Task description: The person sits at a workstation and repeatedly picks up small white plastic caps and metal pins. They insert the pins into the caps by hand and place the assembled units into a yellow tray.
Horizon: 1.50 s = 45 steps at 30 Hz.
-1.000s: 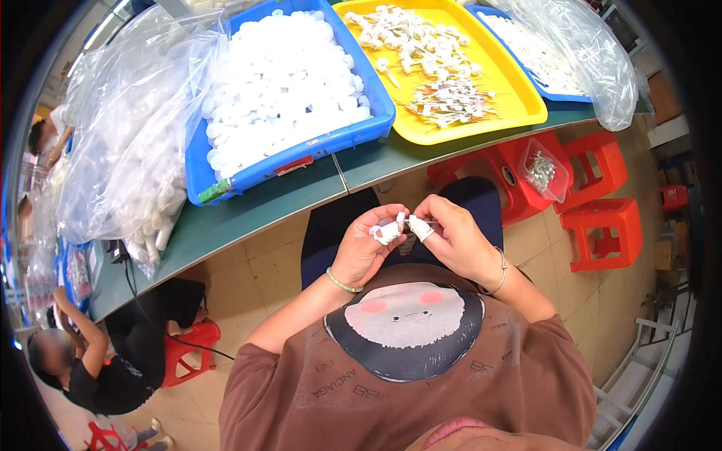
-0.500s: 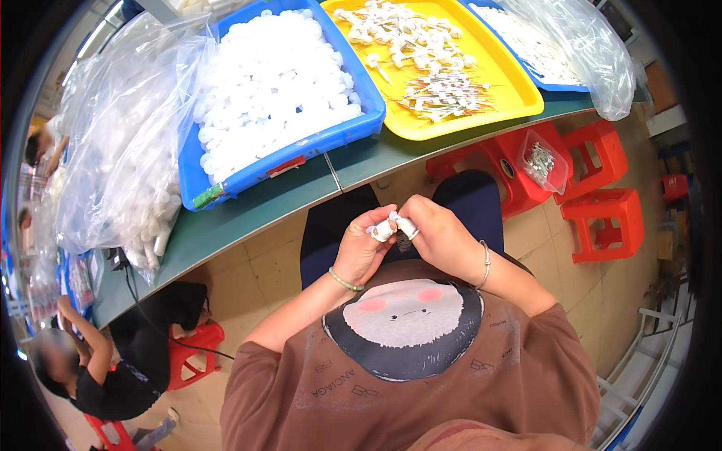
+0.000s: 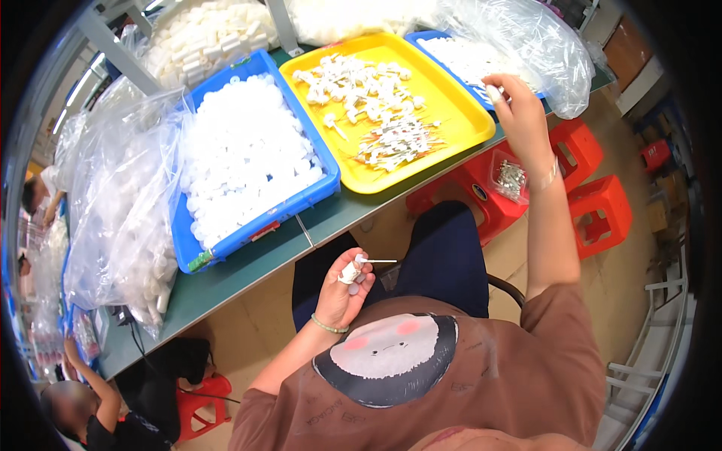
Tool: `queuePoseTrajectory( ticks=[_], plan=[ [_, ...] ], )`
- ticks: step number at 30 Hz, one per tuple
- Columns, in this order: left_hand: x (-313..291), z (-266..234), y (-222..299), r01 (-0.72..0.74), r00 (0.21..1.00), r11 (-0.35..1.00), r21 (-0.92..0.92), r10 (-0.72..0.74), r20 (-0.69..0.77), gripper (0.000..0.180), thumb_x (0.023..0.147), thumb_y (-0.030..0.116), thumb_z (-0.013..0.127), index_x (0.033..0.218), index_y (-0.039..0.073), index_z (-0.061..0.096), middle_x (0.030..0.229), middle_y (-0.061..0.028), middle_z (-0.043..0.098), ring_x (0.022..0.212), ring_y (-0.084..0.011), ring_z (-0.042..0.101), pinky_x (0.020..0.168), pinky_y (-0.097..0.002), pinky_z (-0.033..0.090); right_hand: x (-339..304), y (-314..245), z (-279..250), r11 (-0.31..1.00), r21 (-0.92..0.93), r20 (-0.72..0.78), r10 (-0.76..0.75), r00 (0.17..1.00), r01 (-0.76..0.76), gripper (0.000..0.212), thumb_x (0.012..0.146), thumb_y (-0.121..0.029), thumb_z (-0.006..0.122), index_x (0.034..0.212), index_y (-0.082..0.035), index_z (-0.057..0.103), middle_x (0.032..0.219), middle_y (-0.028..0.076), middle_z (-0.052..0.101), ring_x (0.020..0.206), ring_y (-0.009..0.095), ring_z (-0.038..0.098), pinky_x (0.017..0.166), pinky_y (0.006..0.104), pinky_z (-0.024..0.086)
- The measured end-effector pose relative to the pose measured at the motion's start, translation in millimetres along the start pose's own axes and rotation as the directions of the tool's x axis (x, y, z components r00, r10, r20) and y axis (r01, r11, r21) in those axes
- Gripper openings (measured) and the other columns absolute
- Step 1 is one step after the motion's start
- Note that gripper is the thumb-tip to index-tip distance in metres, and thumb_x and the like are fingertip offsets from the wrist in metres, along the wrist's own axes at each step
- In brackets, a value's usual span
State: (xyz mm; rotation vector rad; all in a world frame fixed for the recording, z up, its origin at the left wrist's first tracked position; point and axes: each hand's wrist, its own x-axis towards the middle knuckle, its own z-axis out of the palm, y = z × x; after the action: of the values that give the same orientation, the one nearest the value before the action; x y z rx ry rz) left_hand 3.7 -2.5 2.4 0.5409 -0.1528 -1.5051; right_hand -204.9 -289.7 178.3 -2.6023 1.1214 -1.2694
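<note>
My left hand [image 3: 337, 301] is closed above my lap, holding small white plastic parts; a white part with a thin pin [image 3: 382, 261] points right from its fingertips. A white wrap seems to cover its thumb. My right hand [image 3: 523, 120] reaches over the near edge of the right-hand blue tray [image 3: 481, 96], which holds many small white pieces. Its fingers are pinched together, with something white at the thumb; whether that is a wrap or a part I cannot tell. Between the hands' reach lies a yellow tray [image 3: 470, 139] with white-headed parts and a heap of thin-wired pieces [image 3: 398, 143].
A deep blue crate [image 3: 320, 184] of white round caps stands left of the yellow tray. Clear plastic bags [image 3: 120, 203] lie on both table ends. Red stools [image 3: 602, 210] and a clear box [image 3: 509, 177] of small metallic parts are at the right. A co-worker [image 3: 90, 413] sits lower left.
My right hand has left my left hand and moved up and right to the far blue tray. My left hand has lowered slightly, and the view has shifted.
</note>
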Motion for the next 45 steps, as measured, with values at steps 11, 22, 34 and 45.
queuePoseTrajectory(
  ticks=[11,22,34,45],
  plan=[
    [1,-2,3,0.02,1.0,0.998,0.058,-0.019,-0.016,0.026,0.09,0.016,0.063,0.114,0.009,0.054,0.109,-0.0055,0.056,0.09,-0.0135,0.056,0.077,-0.0256,0.054,53,81,39,0.986,-0.168,0.478,0.101,0.873,-0.022,0.022,0.074,-0.003,0.062,0.094,-0.005,0.07,0.084,0.017,0.067,0.083,0.033,0.064,0.079,0.0385,0.049],
    [4,1,1,0.013,1.0,1.0,0.016,-0.013,-0.008,0.029,0.09,0.014,0.062,0.117,0.008,0.053,0.115,-0.0094,0.059,0.1,-0.0205,0.062,0.084,-0.0301,0.055,31,60,15,0.988,0.103,0.027,0.114,0.993,-0.116,0.024,0.084,-0.004,0.058,0.106,-0.003,0.067,0.092,0.014,0.066,0.083,0.021,0.063,0.075,0.0293,0.049],
    [-2,9,8,-0.108,0.993,0.994,-0.016,0.109,0.049,0.03,0.087,0.016,0.067,0.113,0.009,0.053,0.109,-0.006,0.058,0.102,-0.0181,0.061,0.089,-0.0279,0.054,-143,-119,46,0.824,0.558,0.444,-0.194,0.875,-0.1,0.023,0.076,0.002,0.065,0.098,-0.005,0.068,0.086,0.008,0.06,0.079,0.023,0.059,0.067,0.0313,0.049],
    [-3,10,8,-0.126,0.991,0.992,-0.023,0.127,0.037,0.027,0.087,0.015,0.067,0.11,0.009,0.054,0.106,-0.0051,0.059,0.099,-0.0165,0.062,0.087,-0.0269,0.054,-150,-120,45,0.743,0.602,0.532,-0.099,0.841,-0.293,0.019,0.08,0.003,0.063,0.098,-0.001,0.067,0.083,0.008,0.06,0.072,0.017,0.059,0.062,0.0268,0.047]
  ],
)
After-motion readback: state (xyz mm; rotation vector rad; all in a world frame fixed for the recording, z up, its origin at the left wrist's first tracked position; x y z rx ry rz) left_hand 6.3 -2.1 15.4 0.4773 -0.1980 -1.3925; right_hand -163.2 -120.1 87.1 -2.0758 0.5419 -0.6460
